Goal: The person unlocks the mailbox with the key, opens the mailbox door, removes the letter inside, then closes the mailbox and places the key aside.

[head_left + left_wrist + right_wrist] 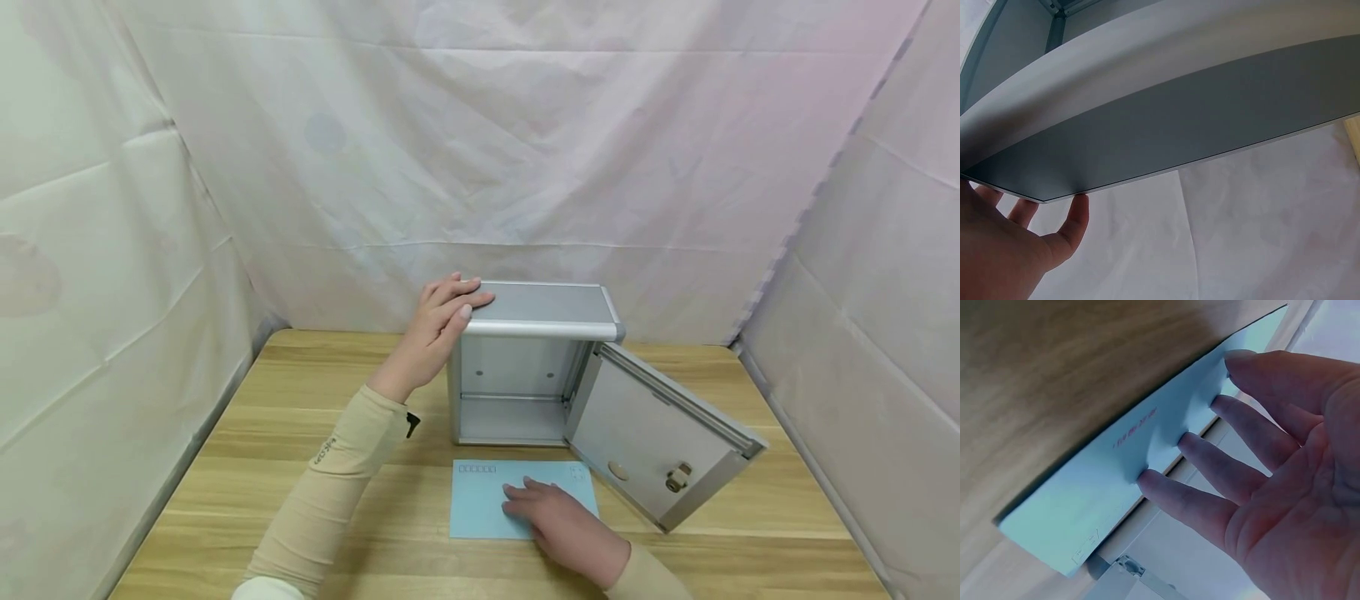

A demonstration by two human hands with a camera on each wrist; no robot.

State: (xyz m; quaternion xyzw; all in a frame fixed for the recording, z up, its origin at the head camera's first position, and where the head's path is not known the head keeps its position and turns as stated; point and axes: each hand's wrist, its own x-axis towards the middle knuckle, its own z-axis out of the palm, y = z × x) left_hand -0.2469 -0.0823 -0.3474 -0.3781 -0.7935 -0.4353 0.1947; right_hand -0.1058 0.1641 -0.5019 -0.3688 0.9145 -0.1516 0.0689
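Observation:
A grey metal mailbox [543, 304] stands on the table with its front door [645, 433] swung out to the right, so its inside shows. My left hand [435, 333] rests on the top left corner of the mailbox, fingers spread over the edge. In the left wrist view its fingertips [1079, 206] touch the rim of the dark grey top panel [1197, 119]. Flat in front of the mailbox lies a light blue envelope [480, 504] with printed postcode boxes. The fingertips of my right hand [558, 525] touch the envelope, and red print shows on it in the right wrist view.
On the door's inner face sit a brass lock [678, 477] and a round disc [618, 471]. The door's free corner juts out over the right side of the wooden table [300, 417]. Pale cloth [525, 150] hangs at the back and both sides.

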